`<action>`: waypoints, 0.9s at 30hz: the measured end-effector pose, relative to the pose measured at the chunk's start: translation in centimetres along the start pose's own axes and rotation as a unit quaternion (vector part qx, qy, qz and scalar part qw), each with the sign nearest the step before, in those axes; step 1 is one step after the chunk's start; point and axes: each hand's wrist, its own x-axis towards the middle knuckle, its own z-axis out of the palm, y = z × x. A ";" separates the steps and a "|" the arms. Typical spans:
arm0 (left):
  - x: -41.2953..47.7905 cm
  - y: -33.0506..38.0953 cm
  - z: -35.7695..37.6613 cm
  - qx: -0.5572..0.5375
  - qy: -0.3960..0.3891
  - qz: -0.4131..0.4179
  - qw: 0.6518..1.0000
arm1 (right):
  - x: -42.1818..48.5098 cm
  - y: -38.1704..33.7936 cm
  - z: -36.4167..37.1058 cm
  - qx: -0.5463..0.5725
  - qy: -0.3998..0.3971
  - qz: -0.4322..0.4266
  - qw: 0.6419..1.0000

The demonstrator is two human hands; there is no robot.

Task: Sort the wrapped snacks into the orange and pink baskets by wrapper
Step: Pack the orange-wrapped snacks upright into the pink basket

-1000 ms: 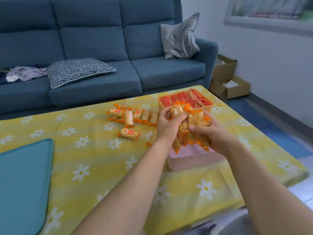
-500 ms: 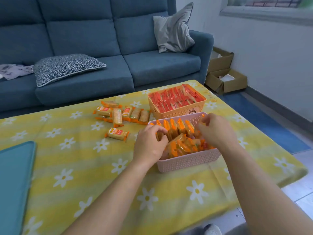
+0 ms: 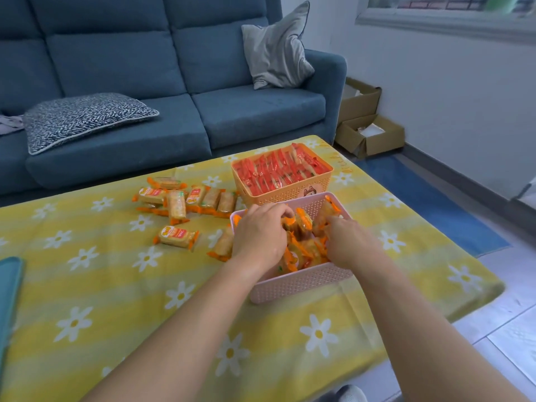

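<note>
The pink basket (image 3: pixel 301 282) stands on the table in front of me and holds several orange-wrapped snacks (image 3: pixel 304 224). Both hands are inside it. My left hand (image 3: pixel 258 236) curls its fingers round snacks at the basket's left side. My right hand (image 3: pixel 351 242) curls over snacks at the right side. Just behind stands the orange basket (image 3: pixel 287 194), packed with red-wrapped snacks (image 3: pixel 278 172). More orange-wrapped snacks (image 3: pixel 179 198) lie loose on the cloth to the left, one (image 3: pixel 175 236) lies apart, and another (image 3: pixel 222 245) lies against the pink basket.
A yellow cloth with white flowers (image 3: pixel 116 285) covers the table. A teal tray edge (image 3: pixel 8 291) shows at far left. Behind the table is a blue sofa (image 3: pixel 174 82) with two cushions. Cardboard boxes (image 3: pixel 368 132) sit on the floor at right.
Both hands brought a bundle of orange-wrapped snacks down from above the pink basket into it and now sit among the snacks inside.
</note>
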 end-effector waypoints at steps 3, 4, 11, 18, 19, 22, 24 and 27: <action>1.7 0.5 0.7 -0.002 -0.005 -0.001 1.000 | 0.2 0.0 0.2 -0.013 -0.020 0.013 1.000; 2.3 0.6 0.9 0.004 -0.009 0.008 1.000 | 0.3 0.1 0.2 -0.017 -0.027 0.017 0.999; 5.7 2.9 2.1 0.035 -0.115 0.083 0.989 | -0.1 -0.3 -1.5 -0.015 -0.034 -0.001 0.999; 6.1 0.2 2.7 0.107 -0.122 0.075 0.984 | 0.5 1.4 -4.2 0.210 0.026 0.043 0.976; 6.0 0.0 2.8 0.094 -0.109 0.074 0.987 | 0.7 1.6 -4.3 0.260 0.042 0.054 0.963; 5.9 -0.1 2.9 0.083 -0.081 0.069 0.991 | 1.3 2.0 -4.4 0.370 0.068 0.076 0.923; 6.0 0.0 2.9 0.079 -0.074 0.065 0.992 | 1.7 2.2 -4.3 0.392 0.071 0.069 0.915; 6.1 -0.2 3.0 0.061 -0.070 0.058 0.994 | 2.1 2.2 -4.0 0.389 0.087 0.047 0.916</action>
